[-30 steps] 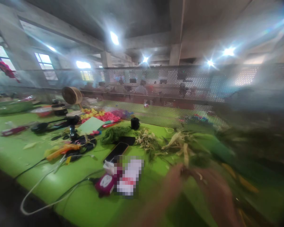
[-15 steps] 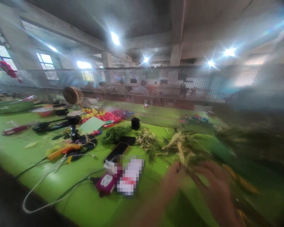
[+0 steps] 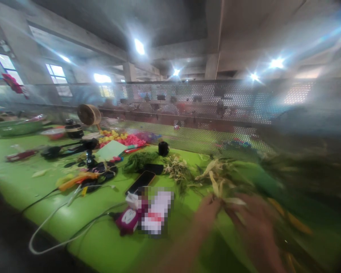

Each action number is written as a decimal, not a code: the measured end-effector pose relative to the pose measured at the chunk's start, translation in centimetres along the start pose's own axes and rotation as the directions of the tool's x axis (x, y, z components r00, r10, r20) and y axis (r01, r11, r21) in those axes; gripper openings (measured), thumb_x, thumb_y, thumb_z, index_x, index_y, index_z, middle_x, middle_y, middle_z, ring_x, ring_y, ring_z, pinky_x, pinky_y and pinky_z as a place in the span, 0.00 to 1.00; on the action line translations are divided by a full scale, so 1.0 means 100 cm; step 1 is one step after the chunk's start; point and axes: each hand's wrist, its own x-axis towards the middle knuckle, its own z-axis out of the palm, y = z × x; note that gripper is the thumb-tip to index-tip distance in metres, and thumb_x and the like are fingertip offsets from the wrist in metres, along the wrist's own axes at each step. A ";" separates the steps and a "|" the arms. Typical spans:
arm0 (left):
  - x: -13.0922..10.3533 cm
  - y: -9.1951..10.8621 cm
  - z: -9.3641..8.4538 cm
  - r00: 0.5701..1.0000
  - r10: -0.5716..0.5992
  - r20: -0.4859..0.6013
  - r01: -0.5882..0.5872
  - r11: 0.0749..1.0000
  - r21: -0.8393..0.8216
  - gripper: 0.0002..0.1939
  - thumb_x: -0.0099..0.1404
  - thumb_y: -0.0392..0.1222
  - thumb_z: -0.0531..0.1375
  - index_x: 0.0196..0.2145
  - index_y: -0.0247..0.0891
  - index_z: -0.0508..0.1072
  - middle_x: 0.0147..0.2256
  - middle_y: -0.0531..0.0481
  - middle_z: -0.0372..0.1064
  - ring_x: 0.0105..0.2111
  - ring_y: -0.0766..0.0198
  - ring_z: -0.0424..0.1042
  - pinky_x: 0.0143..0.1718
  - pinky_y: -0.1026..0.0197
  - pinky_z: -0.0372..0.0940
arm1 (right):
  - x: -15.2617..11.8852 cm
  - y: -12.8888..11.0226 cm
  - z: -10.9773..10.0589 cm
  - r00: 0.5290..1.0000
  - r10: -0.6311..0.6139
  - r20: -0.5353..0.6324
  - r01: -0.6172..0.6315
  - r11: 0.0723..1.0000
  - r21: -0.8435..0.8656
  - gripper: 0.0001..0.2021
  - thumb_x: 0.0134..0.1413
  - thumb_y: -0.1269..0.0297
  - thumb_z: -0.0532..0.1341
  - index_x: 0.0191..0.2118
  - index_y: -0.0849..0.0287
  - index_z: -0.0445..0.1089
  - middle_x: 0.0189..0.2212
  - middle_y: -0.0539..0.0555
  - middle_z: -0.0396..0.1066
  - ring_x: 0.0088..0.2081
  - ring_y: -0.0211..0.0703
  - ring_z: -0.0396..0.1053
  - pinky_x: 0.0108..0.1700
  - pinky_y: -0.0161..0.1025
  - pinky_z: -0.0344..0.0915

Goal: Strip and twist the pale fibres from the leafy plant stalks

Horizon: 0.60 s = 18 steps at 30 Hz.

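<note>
Green worktable (image 3: pixel 96 242) before a perforated metal screen (image 3: pixel 170 129); both hands at pale leafy material, near side, right of centre.
Left hand (image 3: pixel 208 208): fingertips pressed together, pinching the base of an upright pale leaf strip (image 3: pixel 214 182). Right hand (image 3: pixel 254 218): close beside it, blurred; whether its fingers grip the second pale strip (image 3: pixel 235 201) lying against them cannot be told. Dried leaf heap (image 3: pixel 208 170) just beyond; dark phone (image 3: pixel 139 182) to the left, well apart.

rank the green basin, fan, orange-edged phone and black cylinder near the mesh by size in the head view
1. Green basin
2. Fan and orange-edged phone: too alike to rank
3. Black cylinder
</note>
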 end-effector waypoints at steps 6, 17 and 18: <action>0.001 0.007 -0.005 1.000 0.006 0.004 -0.005 0.999 -0.053 0.13 0.57 0.50 0.61 0.30 0.36 0.70 0.22 0.55 0.59 0.24 0.70 0.55 0.28 0.66 0.51 | 0.004 0.010 -0.001 0.959 0.279 0.050 -0.283 0.928 0.244 0.14 0.54 0.50 0.58 0.35 0.52 0.75 0.50 0.57 0.70 0.51 0.54 0.66 0.52 0.52 0.59; 0.006 -0.003 -0.011 0.987 0.100 0.129 -0.134 0.948 0.288 0.09 0.59 0.45 0.58 0.35 0.38 0.72 0.33 0.50 0.68 0.36 0.61 0.63 0.40 0.60 0.59 | 0.009 0.010 -0.002 0.900 0.293 0.322 -0.418 0.787 0.453 0.12 0.48 0.52 0.61 0.31 0.51 0.77 0.29 0.52 0.78 0.31 0.48 0.73 0.33 0.40 0.68; 0.005 -0.003 -0.011 0.985 0.093 0.143 -0.135 0.939 0.317 0.08 0.59 0.43 0.58 0.34 0.39 0.72 0.33 0.50 0.68 0.37 0.60 0.63 0.42 0.58 0.59 | 0.007 0.011 -0.001 0.908 0.264 0.327 -0.396 0.798 0.454 0.11 0.49 0.52 0.61 0.31 0.51 0.77 0.29 0.52 0.78 0.31 0.48 0.73 0.33 0.40 0.68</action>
